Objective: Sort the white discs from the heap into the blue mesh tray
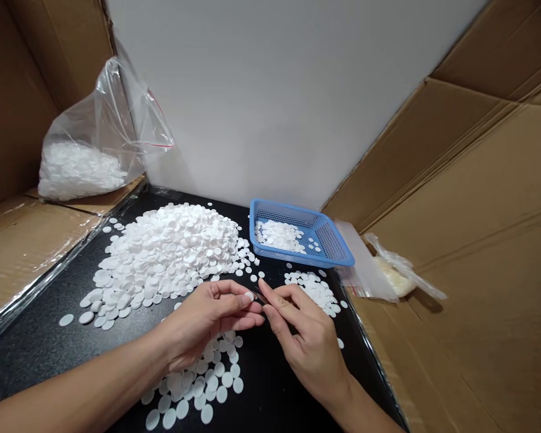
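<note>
My left hand (228, 307) pinches a small white disc (249, 296) between thumb and forefinger, the other fingers curled beneath. Close on its right, my right hand (302, 331) grips a slim dark tool (262, 297) whose tip points at the disc; most of it is hidden by the fingers, so its kind is unclear. Both hands are above the black tabletop (270, 385). A large heap of white discs (175, 246) lies beyond my left hand. More loose discs (211, 376) are spread under my left wrist, and a smaller pile (315, 290) sits behind my right hand.
A blue perforated basket (306, 260) holding white discs stands at the back right. Farther left, a clear plastic bag (83, 168) of discs rests on cardboard. Flat plastic bags (365, 270) lie on the right. Cardboard walls (487, 240) and a pale panel (270, 102) enclose the table.
</note>
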The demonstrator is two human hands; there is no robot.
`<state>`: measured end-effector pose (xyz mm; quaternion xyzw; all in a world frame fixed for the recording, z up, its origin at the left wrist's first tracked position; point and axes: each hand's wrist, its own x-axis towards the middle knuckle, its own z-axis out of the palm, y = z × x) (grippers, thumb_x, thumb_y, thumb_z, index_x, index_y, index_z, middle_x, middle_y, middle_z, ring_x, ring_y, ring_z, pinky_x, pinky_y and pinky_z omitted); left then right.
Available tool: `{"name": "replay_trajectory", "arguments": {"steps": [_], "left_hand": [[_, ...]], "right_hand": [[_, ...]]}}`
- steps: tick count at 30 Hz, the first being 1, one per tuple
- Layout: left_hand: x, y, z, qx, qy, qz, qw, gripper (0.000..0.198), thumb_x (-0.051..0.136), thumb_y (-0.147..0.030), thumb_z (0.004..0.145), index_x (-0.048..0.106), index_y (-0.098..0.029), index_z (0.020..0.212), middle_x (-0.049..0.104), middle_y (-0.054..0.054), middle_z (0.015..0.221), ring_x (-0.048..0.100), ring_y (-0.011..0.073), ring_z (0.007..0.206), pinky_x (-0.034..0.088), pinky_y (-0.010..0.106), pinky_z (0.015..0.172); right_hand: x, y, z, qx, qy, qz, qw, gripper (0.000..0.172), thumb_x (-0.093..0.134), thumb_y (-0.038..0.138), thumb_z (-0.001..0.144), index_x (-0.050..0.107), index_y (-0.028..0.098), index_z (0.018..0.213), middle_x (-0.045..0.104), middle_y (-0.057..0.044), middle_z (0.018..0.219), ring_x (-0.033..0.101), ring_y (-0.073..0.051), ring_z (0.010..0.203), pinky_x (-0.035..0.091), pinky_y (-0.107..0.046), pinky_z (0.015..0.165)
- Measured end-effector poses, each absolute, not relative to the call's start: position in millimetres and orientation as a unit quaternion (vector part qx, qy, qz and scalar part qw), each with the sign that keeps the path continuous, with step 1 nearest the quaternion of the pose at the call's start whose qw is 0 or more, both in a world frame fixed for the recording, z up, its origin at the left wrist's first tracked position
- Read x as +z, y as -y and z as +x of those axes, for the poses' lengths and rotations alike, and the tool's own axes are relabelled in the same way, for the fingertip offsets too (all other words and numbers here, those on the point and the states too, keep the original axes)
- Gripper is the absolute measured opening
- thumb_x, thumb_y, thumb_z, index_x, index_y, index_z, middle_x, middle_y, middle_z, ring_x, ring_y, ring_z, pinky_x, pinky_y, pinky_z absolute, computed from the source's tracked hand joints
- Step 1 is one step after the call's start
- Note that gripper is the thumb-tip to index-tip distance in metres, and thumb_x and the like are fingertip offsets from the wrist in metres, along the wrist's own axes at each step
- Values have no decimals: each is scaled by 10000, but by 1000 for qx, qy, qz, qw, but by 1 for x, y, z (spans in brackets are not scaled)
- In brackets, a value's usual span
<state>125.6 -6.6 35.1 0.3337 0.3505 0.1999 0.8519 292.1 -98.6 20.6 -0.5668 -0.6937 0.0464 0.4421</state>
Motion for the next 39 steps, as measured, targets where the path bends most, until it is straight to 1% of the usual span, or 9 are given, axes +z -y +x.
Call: {"name": "replay_trajectory", "arguments": {"steps": [4,6,10,13,19,25,30,39], "left_hand": [[34,6,126,208,-333,352,850,210,868,-245,721,711,-112,764,750,65,777,670,100,649,511,187,644],[34,7,125,202,-335,344,854,202,866,-226,716,725,-110,803,742,59,757,647,92,624,483,176,599],[36,7,125,193,-339,328,860,207,847,-188,730,744,-106,889,745,64,761,645,93,629,486,180,616],[38,7,125,190,-336,332,860,174,829,-188,753,743,-108,881,742,57,747,629,89,608,484,188,613],[39,7,125,179,-331,337,863,179,836,-217,750,723,-112,843,733,44,730,607,79,584,459,187,596],[40,7,126,178,-331,354,857,200,837,-243,743,720,-106,829,737,44,739,586,69,578,450,185,596],[37,7,126,182,-321,362,856,217,839,-260,738,711,-104,819,741,46,748,579,64,572,441,181,583],[36,8,124,179,-311,378,854,206,822,-267,760,704,-106,814,741,59,777,581,75,588,449,201,603]], "right_hand": [[19,99,289,8,700,-565,437,433,523,117,965,593,229,1378,617,-66,897,619,-169,797,539,-282,664],[19,99,289,0,706,-562,430,452,525,103,961,581,233,1390,617,-67,894,616,-172,798,538,-287,663],[18,100,288,-1,710,-567,418,462,511,107,969,565,249,1405,626,-71,900,622,-173,791,545,-289,657],[17,101,288,1,709,-573,413,446,503,125,976,574,255,1397,630,-65,877,621,-166,761,545,-279,630],[17,103,288,-3,712,-578,400,443,503,129,975,585,262,1389,629,-62,858,617,-161,731,536,-265,596],[19,103,287,-15,723,-572,387,450,501,101,975,577,240,1396,621,-68,862,608,-161,748,522,-265,603],[20,104,287,-21,725,-574,380,444,495,106,979,584,251,1389,622,-59,847,605,-158,736,514,-259,595],[20,104,287,-25,730,-576,368,428,491,100,984,597,238,1375,631,-60,842,601,-155,745,509,-260,609]]}}
